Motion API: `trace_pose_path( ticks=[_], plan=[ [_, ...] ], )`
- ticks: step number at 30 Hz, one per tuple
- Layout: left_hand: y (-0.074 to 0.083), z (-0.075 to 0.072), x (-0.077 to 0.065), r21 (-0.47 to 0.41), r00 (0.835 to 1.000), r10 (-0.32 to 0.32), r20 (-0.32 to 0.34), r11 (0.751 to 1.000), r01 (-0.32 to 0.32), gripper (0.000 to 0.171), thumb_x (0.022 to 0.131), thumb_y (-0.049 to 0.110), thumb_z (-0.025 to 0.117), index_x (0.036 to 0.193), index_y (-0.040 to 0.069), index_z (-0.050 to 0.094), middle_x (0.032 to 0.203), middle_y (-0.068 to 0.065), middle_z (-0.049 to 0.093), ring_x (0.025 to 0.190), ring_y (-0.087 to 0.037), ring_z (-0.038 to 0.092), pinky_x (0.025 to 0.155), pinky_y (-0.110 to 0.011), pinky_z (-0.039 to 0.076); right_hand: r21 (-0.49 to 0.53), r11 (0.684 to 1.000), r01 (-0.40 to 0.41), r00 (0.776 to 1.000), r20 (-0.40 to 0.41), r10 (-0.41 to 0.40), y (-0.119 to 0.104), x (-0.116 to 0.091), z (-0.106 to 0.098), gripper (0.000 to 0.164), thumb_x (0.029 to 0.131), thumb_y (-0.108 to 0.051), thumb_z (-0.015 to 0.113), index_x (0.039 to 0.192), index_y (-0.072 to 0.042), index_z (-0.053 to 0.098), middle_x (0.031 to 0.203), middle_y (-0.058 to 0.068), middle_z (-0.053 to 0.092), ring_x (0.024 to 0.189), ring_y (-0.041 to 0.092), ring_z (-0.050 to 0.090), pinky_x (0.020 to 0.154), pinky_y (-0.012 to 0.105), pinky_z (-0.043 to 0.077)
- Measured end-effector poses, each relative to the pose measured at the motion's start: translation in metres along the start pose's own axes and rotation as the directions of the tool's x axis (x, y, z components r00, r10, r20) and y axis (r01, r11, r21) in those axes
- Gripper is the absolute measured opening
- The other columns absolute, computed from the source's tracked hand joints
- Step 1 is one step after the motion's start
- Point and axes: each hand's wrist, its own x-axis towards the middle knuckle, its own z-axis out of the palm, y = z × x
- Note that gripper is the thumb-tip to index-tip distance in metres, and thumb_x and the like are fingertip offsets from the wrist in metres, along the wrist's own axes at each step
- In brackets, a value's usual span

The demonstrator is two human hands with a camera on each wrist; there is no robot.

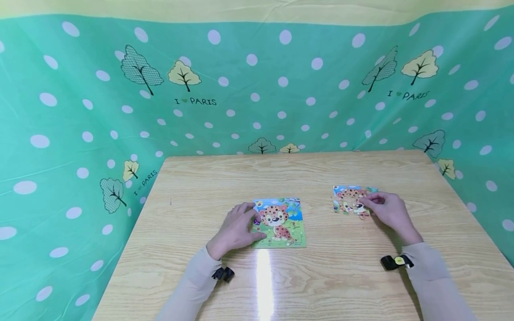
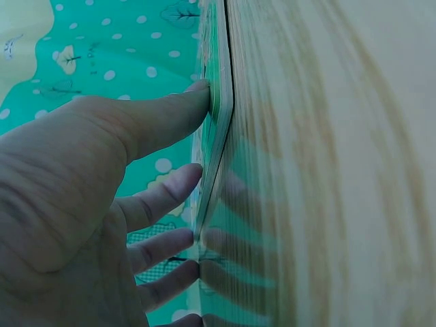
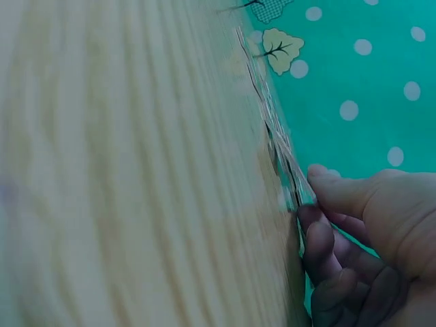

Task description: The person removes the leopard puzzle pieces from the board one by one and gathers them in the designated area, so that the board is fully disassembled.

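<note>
A square leopard-cub picture board (image 1: 287, 232) lies flat near the middle of the wooden table. My left hand (image 1: 238, 226) rests at its left side, thumb on the lower edge and fingers spread toward the upper left corner. In the left wrist view, the thumb touches the rim of the board (image 2: 223, 112), while the other fingers reach down to the table. Farther right are several loose jigsaw pieces (image 1: 350, 192) showing the same cub. Among them, my right hand (image 1: 388, 210) pinches a thin jigsaw piece (image 3: 304, 185) between thumb and forefinger, tilted slightly off the pile.
The wooden table (image 1: 321, 276) runs back to a green dotted cloth (image 1: 281, 107) that hangs behind and at both sides. A bright strip of reflected light (image 1: 264, 285) crosses the tabletop below the board. Black bands (image 1: 395, 262) sit on both wrists.
</note>
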Motion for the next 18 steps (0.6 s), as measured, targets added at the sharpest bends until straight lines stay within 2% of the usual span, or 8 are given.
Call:
trace_pose_path(
  ticks=[4, 8, 18],
  plan=[
    [0.0, 0.0, 0.0, -0.001, 1.0, 0.003, 0.0, 1.0, -0.003, 0.036, 0.086, 0.044, 0.087, 0.106, 0.021, 0.068, 0.163, -0.017, 0.046, 0.152, -0.044, 0.04, 0.126, -0.068, 0.03, -0.043, 0.999, 0.011, 0.999, -0.038, -0.013, -0.002, -0.001, 0.003, 0.041, 0.103, -0.04, 0.071, 0.111, 0.0, 0.075, 0.103, 0.02, 0.075, 0.088, 0.028, 0.066, 0.07, 0.028, 0.047],
    [0.0, 0.0, 0.0, 0.0, 1.0, 0.006, 0.002, 1.0, -0.006, 0.036, 0.086, 0.045, 0.087, 0.105, 0.021, 0.068, 0.163, -0.017, 0.046, 0.152, -0.044, 0.04, 0.125, -0.068, 0.03, -0.034, 0.999, 0.003, 0.999, -0.04, -0.005, -0.003, -0.001, 0.002, 0.043, 0.105, -0.042, 0.068, 0.111, 0.0, 0.075, 0.108, 0.023, 0.075, 0.095, 0.034, 0.066, 0.072, 0.03, 0.047],
    [0.001, -0.001, 0.0, -0.003, 1.0, 0.002, 0.004, 1.0, -0.002, 0.036, 0.087, 0.044, 0.087, 0.106, 0.02, 0.068, 0.163, -0.017, 0.046, 0.152, -0.044, 0.039, 0.126, -0.067, 0.03, 0.001, 0.998, 0.06, 0.998, -0.018, -0.06, -0.013, -0.002, 0.002, 0.041, 0.103, -0.04, 0.071, 0.113, 0.0, 0.077, 0.11, 0.023, 0.077, 0.093, 0.027, 0.068, 0.07, 0.025, 0.049]
  ],
)
